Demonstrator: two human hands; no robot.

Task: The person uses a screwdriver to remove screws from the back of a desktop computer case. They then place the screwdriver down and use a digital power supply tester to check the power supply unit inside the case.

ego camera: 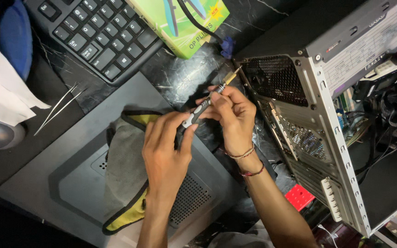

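Note:
My right hand (233, 117) grips a small screwdriver (207, 102) with a grey and black handle and a brass-coloured tip pointing at the back corner of an open computer case (313, 115). My left hand (166, 154) pinches the rear end of the same handle with thumb and fingers. Both hands hover above a dark case side panel (65, 183), on which a grey and yellow cloth (125, 165) lies.
A black keyboard (97, 32) is at the top left, with a green tool box (184, 23) beside it. Metal tweezers (58, 108) lie left of the panel. A white cloth (1, 87) and a small red block (299, 196) are nearby.

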